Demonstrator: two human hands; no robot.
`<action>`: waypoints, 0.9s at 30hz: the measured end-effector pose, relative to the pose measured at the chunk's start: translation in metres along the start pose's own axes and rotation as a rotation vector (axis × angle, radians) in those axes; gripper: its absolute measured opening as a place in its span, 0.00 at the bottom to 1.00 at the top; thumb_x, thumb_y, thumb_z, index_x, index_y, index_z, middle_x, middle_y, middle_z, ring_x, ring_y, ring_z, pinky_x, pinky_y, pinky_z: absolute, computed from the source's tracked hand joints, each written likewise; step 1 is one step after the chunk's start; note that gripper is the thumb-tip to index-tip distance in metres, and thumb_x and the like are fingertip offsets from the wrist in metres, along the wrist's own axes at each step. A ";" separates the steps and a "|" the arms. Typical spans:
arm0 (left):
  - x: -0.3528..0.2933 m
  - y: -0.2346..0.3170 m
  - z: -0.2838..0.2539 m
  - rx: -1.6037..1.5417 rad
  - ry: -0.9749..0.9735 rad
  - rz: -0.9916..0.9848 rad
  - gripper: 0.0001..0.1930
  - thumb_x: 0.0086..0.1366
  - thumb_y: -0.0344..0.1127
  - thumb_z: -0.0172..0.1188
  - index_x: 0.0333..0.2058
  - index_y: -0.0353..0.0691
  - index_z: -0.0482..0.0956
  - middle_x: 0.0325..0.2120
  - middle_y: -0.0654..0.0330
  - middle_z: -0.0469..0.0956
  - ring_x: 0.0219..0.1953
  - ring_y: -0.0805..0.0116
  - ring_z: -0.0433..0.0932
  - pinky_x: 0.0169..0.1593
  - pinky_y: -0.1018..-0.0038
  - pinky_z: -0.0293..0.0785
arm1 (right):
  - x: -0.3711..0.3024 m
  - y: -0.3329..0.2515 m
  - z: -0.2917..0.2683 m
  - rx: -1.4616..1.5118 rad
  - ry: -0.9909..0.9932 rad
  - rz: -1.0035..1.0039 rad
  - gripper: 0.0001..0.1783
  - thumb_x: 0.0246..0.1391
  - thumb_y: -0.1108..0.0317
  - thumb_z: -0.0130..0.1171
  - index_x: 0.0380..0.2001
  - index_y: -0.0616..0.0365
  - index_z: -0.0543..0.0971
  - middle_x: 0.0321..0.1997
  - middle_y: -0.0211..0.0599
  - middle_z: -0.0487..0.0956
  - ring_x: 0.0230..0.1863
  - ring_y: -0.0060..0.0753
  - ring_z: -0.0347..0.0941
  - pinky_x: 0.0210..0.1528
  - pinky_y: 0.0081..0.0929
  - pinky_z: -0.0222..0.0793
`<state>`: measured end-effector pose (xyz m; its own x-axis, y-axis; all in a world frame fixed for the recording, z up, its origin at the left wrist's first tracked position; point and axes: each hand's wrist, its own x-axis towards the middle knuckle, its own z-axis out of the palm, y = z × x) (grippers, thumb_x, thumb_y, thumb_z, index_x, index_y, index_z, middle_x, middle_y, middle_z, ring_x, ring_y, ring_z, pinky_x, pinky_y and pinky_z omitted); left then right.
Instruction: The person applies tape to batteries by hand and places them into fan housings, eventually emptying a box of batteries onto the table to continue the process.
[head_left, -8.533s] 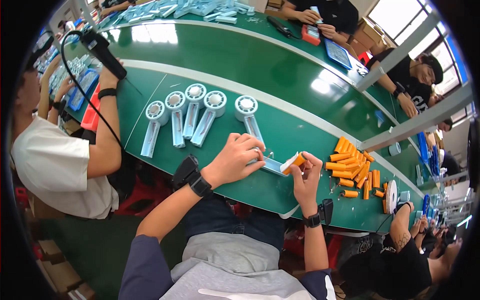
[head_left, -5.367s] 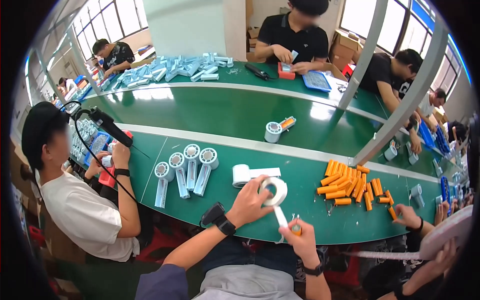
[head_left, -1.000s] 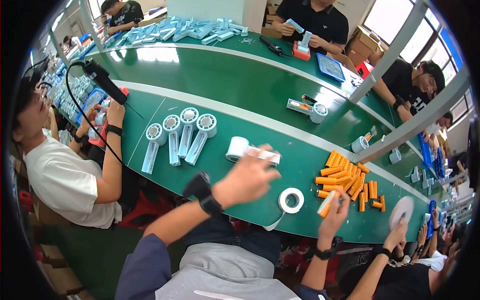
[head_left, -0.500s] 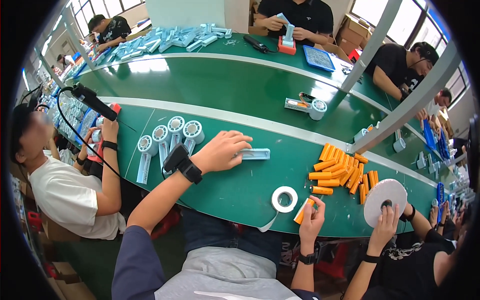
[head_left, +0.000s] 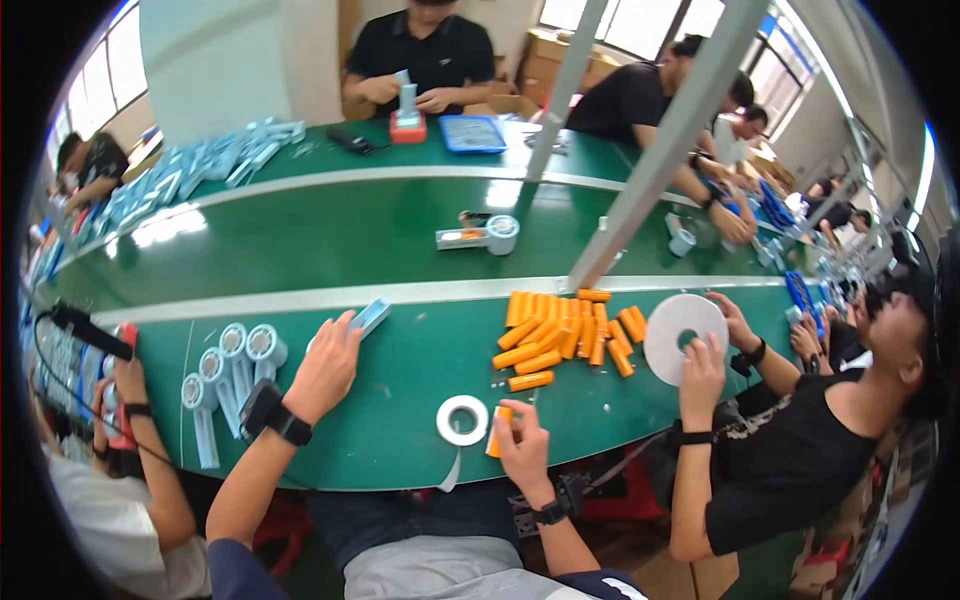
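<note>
My left hand [head_left: 333, 365] has its fingers around a light blue plastic handle shell [head_left: 373, 318]. The shell's right end sticks out past my fingertips, and the hand hides most of the rest. In my right hand [head_left: 523, 447], near the table's front edge, is an orange cylindrical battery [head_left: 494, 436] with a white strip along its side. Just left of it lies a roll of white tape [head_left: 440, 424], its loose end hanging toward the front edge. Several light blue handheld fans [head_left: 265, 345] lie side by side left of my left hand.
A pile of orange batteries [head_left: 540, 335] lies right of centre. At the right a co-worker holds a large white disc-shaped roll [head_left: 664, 345]. A metal post [head_left: 640, 190] rises behind the pile. Beyond the ledge lies an opened fan [head_left: 500, 234]. Another co-worker works at the left.
The view has swung right, so the table's things appear farther left. My left hand's fingers, earlier spread over the shell, now close around it. My right hand still holds the battery.
</note>
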<state>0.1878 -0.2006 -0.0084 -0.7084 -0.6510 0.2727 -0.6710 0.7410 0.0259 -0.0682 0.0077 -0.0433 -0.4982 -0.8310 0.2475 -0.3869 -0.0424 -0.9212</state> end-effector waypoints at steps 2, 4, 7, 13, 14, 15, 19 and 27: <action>-0.003 0.002 -0.004 0.045 0.015 0.017 0.24 0.54 0.27 0.63 0.51 0.33 0.70 0.62 0.43 0.64 0.61 0.49 0.69 0.66 0.52 0.62 | -0.001 0.002 0.000 0.047 -0.001 -0.026 0.12 0.64 0.69 0.59 0.48 0.62 0.75 0.18 0.27 0.73 0.18 0.11 0.65 0.20 0.19 0.59; -0.002 0.003 -0.007 0.140 0.008 -0.004 0.25 0.51 0.30 0.66 0.49 0.32 0.71 0.63 0.42 0.61 0.62 0.45 0.67 0.65 0.49 0.62 | -0.002 0.005 -0.004 0.002 -0.016 -0.030 0.14 0.63 0.67 0.60 0.48 0.61 0.75 0.19 0.34 0.76 0.18 0.21 0.72 0.22 0.24 0.66; 0.002 0.008 -0.007 0.275 -0.082 -0.052 0.24 0.52 0.33 0.68 0.47 0.33 0.73 0.63 0.43 0.62 0.62 0.46 0.67 0.64 0.48 0.63 | -0.002 0.005 -0.005 -0.017 -0.028 -0.038 0.14 0.63 0.66 0.61 0.49 0.61 0.75 0.19 0.38 0.77 0.18 0.28 0.76 0.23 0.26 0.69; 0.007 0.000 -0.011 0.155 -0.220 -0.192 0.19 0.53 0.36 0.70 0.42 0.35 0.76 0.55 0.47 0.70 0.55 0.48 0.71 0.57 0.50 0.67 | -0.004 0.004 -0.006 -0.023 -0.042 -0.032 0.15 0.63 0.66 0.61 0.49 0.62 0.75 0.19 0.38 0.77 0.18 0.30 0.76 0.22 0.27 0.69; 0.008 -0.005 -0.008 0.171 -0.242 -0.249 0.18 0.54 0.36 0.70 0.41 0.35 0.77 0.51 0.49 0.72 0.53 0.49 0.72 0.55 0.50 0.68 | -0.002 0.004 -0.005 -0.020 -0.049 -0.035 0.15 0.63 0.66 0.61 0.49 0.62 0.75 0.19 0.38 0.77 0.18 0.30 0.76 0.22 0.27 0.69; 0.009 -0.009 -0.004 0.187 -0.264 -0.308 0.17 0.54 0.37 0.70 0.40 0.35 0.77 0.47 0.51 0.73 0.51 0.50 0.73 0.53 0.51 0.68 | -0.001 0.005 -0.003 -0.025 -0.044 -0.051 0.15 0.63 0.66 0.60 0.49 0.62 0.75 0.19 0.38 0.77 0.18 0.29 0.75 0.22 0.27 0.69; 0.000 -0.021 0.006 0.169 -0.170 -0.187 0.12 0.56 0.36 0.69 0.35 0.37 0.78 0.37 0.57 0.74 0.45 0.53 0.74 0.48 0.54 0.69 | -0.004 0.004 -0.001 -0.029 -0.047 -0.068 0.14 0.63 0.68 0.60 0.49 0.62 0.75 0.19 0.35 0.77 0.18 0.23 0.73 0.22 0.25 0.66; -0.017 0.003 -0.036 -0.454 -0.102 0.044 0.09 0.56 0.32 0.70 0.31 0.41 0.77 0.37 0.61 0.78 0.44 0.59 0.76 0.49 0.64 0.69 | -0.002 0.008 -0.008 0.042 -0.017 -0.013 0.13 0.67 0.69 0.55 0.52 0.60 0.73 0.24 0.29 0.76 0.22 0.15 0.70 0.22 0.20 0.63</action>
<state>0.2053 -0.1816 0.0214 -0.7671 -0.6137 0.1871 -0.4925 0.7501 0.4413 -0.0764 0.0133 -0.0487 -0.4795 -0.8396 0.2550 -0.3602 -0.0767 -0.9297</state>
